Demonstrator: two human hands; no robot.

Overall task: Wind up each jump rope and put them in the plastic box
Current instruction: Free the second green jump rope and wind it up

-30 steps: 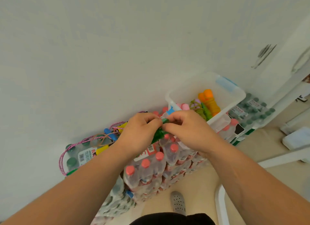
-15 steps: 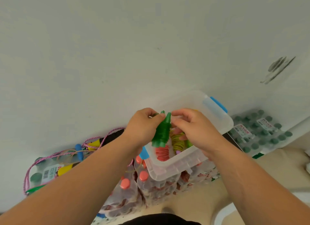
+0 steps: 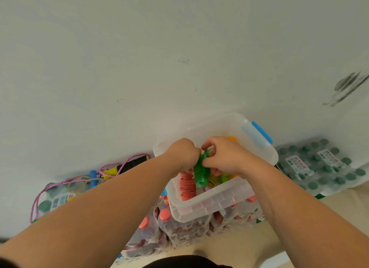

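A wound green jump rope is held upright inside the clear plastic box. My left hand grips its upper left side and my right hand pinches its top from the right. Beside it in the box lie a wound red rope, a yellow-green rope and an orange handle. To the left, a loose pink rope with yellow and black handles and a blue-handled rope lie on bottle packs.
The box stands on shrink-wrapped packs of pink-capped bottles. Packs of green-capped bottles lie to the right against the white wall. The box has a blue latch. Beige floor lies below.
Both hands carried the green rope from above the bottle packs over to the box and lowered it inside, between the red and yellow-green ropes.
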